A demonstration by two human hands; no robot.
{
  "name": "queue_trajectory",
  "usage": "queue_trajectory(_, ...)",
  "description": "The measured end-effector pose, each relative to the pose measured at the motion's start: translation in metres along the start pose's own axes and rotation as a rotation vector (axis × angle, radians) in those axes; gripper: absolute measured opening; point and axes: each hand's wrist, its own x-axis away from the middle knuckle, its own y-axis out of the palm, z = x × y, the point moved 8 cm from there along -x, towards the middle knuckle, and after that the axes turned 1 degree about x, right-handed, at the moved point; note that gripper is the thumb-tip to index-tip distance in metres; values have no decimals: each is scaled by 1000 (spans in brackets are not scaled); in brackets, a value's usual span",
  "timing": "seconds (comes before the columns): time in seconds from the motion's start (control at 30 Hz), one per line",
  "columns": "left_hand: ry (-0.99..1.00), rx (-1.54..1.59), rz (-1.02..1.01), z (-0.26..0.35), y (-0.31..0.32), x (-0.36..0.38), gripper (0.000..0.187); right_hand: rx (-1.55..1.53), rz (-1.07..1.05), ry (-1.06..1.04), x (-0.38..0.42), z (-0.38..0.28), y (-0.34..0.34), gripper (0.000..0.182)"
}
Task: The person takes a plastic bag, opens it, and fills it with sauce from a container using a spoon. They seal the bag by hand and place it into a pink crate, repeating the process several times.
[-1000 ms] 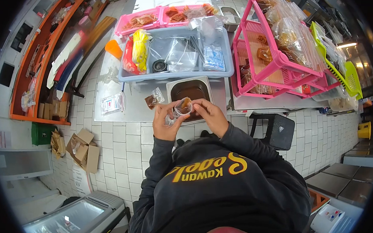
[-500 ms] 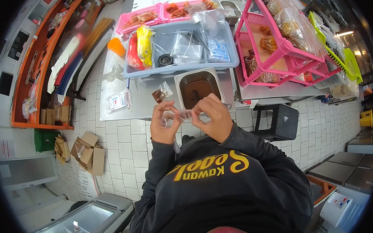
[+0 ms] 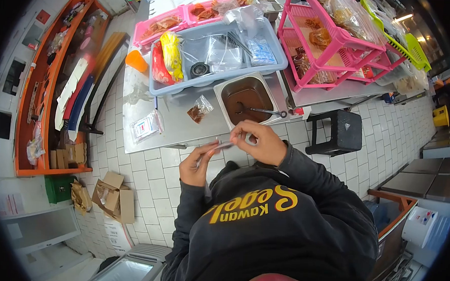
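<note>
Between my left hand (image 3: pixel 198 162) and my right hand (image 3: pixel 260 142) a small clear plastic bag (image 3: pixel 223 146) is stretched, pinched at each end just off the table's front edge. Past my right hand sits a metal pan (image 3: pixel 221 105) of dark brown sauce (image 3: pixel 247 101), with a spoon (image 3: pixel 264 111) resting in it. A small filled bag (image 3: pixel 200 111) of brown sauce lies on the table, left of the pan. A flat packet of clear bags (image 3: pixel 147 126) is at the table's left corner.
Behind the pan stands a blue-grey tray (image 3: pixel 161 90) with red and yellow bags. Pink baskets (image 3: pixel 143 30) hold sauce packets at the back. To the right are a pink rack (image 3: pixel 337 44) and a black stool (image 3: pixel 345 131). An orange cup (image 3: pixel 136 60) is at the left.
The bag between my hands is now drawn into a narrow strip. My hands appear slightly lower relative to the pan, whose spoon now shows. The whole view has shifted a little.
</note>
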Motion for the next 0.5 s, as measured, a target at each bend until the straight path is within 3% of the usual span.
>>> queue_trajectory(0.1, 14, -23, -59, -19, -21, 11, 9, -88, -123, 147, 15, 2, 21, 14)
queue_trajectory(0.17, -224, 145, -70, -40, -28, 22, 10, 64, -210, -26, 26, 11, 41, 17)
queue_trajectory(0.3, -225, 77, -33, -38, -43, 33, 13, 164, -151, -70, 34, 5, 59, 16)
queue_trajectory(0.37, -204, 29, 3, -42, -56, 37, 14, 78, -132, -83, 35, 5, 71, 15)
queue_trajectory(0.43, -41, 82, 27, -37, -58, 36, 12, 2, -178, -116, 32, -5, 79, 14)
queue_trajectory(0.5, -46, 141, 15, -28, -55, 35, 16, -29, -236, -144, 28, -13, 87, 12)
